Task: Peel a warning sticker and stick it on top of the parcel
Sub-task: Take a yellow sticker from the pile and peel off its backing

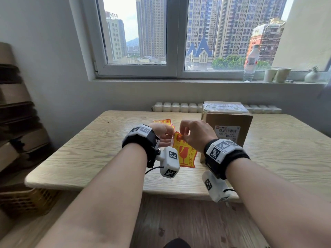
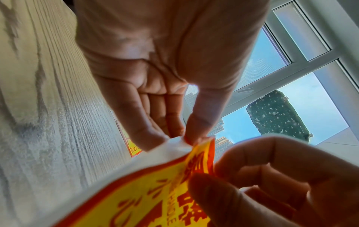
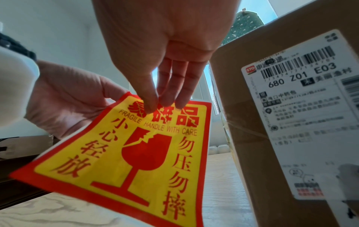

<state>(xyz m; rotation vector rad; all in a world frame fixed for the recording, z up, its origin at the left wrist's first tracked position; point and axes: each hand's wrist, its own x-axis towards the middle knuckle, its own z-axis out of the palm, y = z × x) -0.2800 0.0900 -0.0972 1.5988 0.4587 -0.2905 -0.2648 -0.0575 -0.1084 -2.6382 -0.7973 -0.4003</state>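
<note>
On the warning sticker (image 3: 132, 155) we read "FRAGILE HANDLE WITH CARE", with 小心轻放 and 勿压勿摔. On the parcel's shipping label (image 3: 303, 107) we read "STO" and "680 Z01 E03".

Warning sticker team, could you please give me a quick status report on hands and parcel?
Left hand and right hand both pinch the warning sticker at its top edge, above the table. Parcel top bare. Nothing in the way.
</note>
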